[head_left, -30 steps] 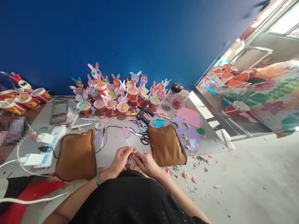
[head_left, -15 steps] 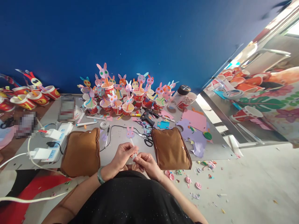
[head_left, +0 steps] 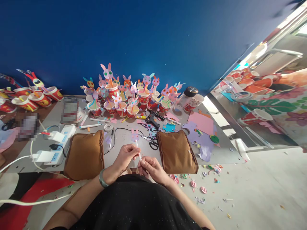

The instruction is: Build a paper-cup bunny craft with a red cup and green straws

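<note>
In front of me, close to the table edge, I hold a paper rabbit head in pale purple with pink ears, fixed to a thin white stick. The thumb and fingers of my left hand pinch the stick below the head. Lower down, my right hand is closed around the stick's bottom end, which its fingers hide. Just right of the rabbit head lie black-handled scissors. Behind them is a black glue gun.
Red paper cups with animal heads crowd the back. Brown cushions lie either side of my hands. A power strip with cables is at left. Purple paper scraps and a bottle are at right. Litter covers the floor.
My left fingers have shifted slightly up and away from my right fingers, showing more white stick between the hands. The camera view has moved a little.
</note>
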### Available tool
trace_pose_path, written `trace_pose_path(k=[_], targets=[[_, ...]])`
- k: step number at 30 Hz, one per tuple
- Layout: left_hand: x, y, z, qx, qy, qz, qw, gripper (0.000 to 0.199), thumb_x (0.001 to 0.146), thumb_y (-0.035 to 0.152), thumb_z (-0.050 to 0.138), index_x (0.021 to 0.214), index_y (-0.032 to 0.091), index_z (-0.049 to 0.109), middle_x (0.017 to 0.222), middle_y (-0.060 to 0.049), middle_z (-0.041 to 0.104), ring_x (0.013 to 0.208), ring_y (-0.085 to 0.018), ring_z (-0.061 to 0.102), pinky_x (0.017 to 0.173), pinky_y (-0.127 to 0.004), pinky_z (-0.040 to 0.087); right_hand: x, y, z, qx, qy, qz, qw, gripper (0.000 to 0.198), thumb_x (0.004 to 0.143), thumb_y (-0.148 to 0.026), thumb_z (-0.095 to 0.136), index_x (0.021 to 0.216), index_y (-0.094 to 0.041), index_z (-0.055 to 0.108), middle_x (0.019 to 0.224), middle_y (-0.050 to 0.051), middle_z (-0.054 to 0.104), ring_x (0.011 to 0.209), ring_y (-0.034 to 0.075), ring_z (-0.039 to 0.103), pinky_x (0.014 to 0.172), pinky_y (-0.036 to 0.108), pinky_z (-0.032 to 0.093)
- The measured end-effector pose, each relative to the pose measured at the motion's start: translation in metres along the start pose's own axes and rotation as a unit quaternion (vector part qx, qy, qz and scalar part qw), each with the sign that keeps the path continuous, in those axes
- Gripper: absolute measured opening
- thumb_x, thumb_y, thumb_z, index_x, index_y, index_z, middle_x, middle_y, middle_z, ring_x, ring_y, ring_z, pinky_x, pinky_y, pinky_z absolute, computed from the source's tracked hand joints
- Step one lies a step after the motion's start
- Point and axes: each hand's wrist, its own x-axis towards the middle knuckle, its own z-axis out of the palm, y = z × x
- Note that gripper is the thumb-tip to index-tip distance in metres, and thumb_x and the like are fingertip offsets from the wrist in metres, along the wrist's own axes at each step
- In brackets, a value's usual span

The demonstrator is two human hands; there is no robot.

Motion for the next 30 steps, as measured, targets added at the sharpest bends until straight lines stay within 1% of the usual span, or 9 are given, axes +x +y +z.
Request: trace_pose_path(k=[3, 8, 11, 14, 16, 19, 22, 24, 30], targets=[[-0.002, 0.005, 0.002, -0.025, -0.006, -0.008, 1.0, 0.04, 0.075, 0.05, 0.079, 0.068, 0.013, 0.065, 0.058, 0.002, 0.056, 0.051, -0.005, 0.043, 0.055, -0.022, 0.034, 0.003, 0.001, -0.001, 0.068, -0.032, 0.019, 0.997, 0.044, 0.093, -0.06, 0.059, 0.084, -0.017, 0.063, 0.063, -0.001, 0.065, 0.04, 0.006, 0.041, 0.042, 0.021, 0.026], [-0.002, 0.017, 0.006, -0.017, -0.025, 0.001, 1.0, 0.035, 0.075, 0.045, 0.081, 0.078, 0.013, 0.065, 0.066, 0.002, 0.058, 0.053, -0.006, 0.046, 0.055, -0.022, 0.036, 0.013, 0.004, -0.003, 0.094, 0.044, 0.01, 0.995, 0.042, 0.085, -0.056, 0.071, 0.074, -0.018, 0.057, 0.053, -0.005, 0.055, 0.039, 0.004, 0.032, 0.04, 0.02, 0.019], [0.003, 0.021, 0.008, 0.007, -0.004, 0.028, 1.0, 0.035, 0.075, 0.045, 0.08, 0.076, 0.014, 0.064, 0.064, 0.003, 0.056, 0.053, -0.006, 0.046, 0.054, -0.022, 0.037, 0.018, -0.001, -0.005, 0.053, 0.09, -0.013, 0.994, 0.044, 0.083, -0.054, 0.073, 0.069, -0.019, 0.051, 0.051, -0.007, 0.05, 0.04, 0.004, 0.029, 0.041, 0.02, 0.02], [0.009, 0.021, 0.01, 0.009, 0.009, 0.054, 0.998, 0.036, 0.075, 0.045, 0.08, 0.074, 0.015, 0.061, 0.06, 0.004, 0.053, 0.052, -0.006, 0.045, 0.053, -0.021, 0.036, 0.019, -0.007, -0.006, -0.071, 0.135, -0.065, 0.986, 0.04, 0.088, -0.051, 0.068, 0.069, -0.02, 0.051, 0.053, -0.005, 0.052, 0.044, 0.006, 0.037, 0.044, 0.021, 0.028], [0.011, 0.02, 0.013, 0.014, 0.017, 0.064, 0.998, 0.037, 0.074, 0.045, 0.08, 0.071, 0.015, 0.059, 0.058, 0.005, 0.052, 0.051, -0.006, 0.044, 0.053, -0.021, 0.035, 0.02, -0.009, -0.007, -0.192, 0.177, -0.129, 0.957, 0.035, 0.089, -0.044, 0.066, 0.069, -0.02, 0.053, 0.055, -0.004, 0.054, 0.048, 0.008, 0.042, 0.048, 0.022, 0.033], [0.011, 0.019, 0.016, 0.041, 0.024, 0.07, 0.996, 0.039, 0.072, 0.045, 0.081, 0.068, 0.016, 0.055, 0.055, 0.006, 0.05, 0.05, -0.006, 0.044, 0.051, -0.02, 0.036, 0.021, -0.007, -0.006, -0.341, 0.211, -0.215, 0.891, 0.027, 0.092, -0.033, 0.061, 0.069, -0.019, 0.055, 0.058, -0.003, 0.054, 0.051, 0.008, 0.045, 0.051, 0.022, 0.035], [0.008, 0.017, 0.017, 0.074, 0.013, 0.069, 0.995, 0.039, 0.071, 0.046, 0.081, 0.068, 0.016, 0.056, 0.058, 0.005, 0.052, 0.052, -0.006, 0.045, 0.052, -0.02, 0.037, 0.02, -0.004, -0.005, -0.408, 0.201, -0.239, 0.858, 0.022, 0.095, -0.026, 0.054, 0.075, -0.019, 0.059, 0.062, -0.001, 0.057, 0.054, 0.009, 0.047, 0.053, 0.022, 0.037], [0.007, 0.015, 0.016, 0.087, 0.001, 0.068, 0.994, 0.038, 0.073, 0.046, 0.08, 0.069, 0.015, 0.057, 0.059, 0.005, 0.052, 0.053, -0.007, 0.046, 0.053, -0.02, 0.038, 0.018, -0.002, -0.004, -0.413, 0.184, -0.227, 0.863, 0.023, 0.097, -0.027, 0.05, 0.079, -0.019, 0.061, 0.065, 0.001, 0.06, 0.056, 0.01, 0.051, 0.055, 0.022, 0.039], [0.004, 0.005, 0.012, 0.07, -0.054, 0.035, 0.995, 0.04, 0.082, 0.051, 0.072, 0.073, 0.014, 0.062, 0.06, 0.002, 0.055, 0.053, -0.008, 0.05, 0.051, -0.021, 0.04, 0.009, -0.004, -0.008, -0.347, 0.08, -0.142, 0.924, 0.031, 0.102, -0.036, 0.045, 0.082, -0.018, 0.061, 0.066, 0.002, 0.063, 0.058, 0.012, 0.057, 0.057, 0.023, 0.042]])
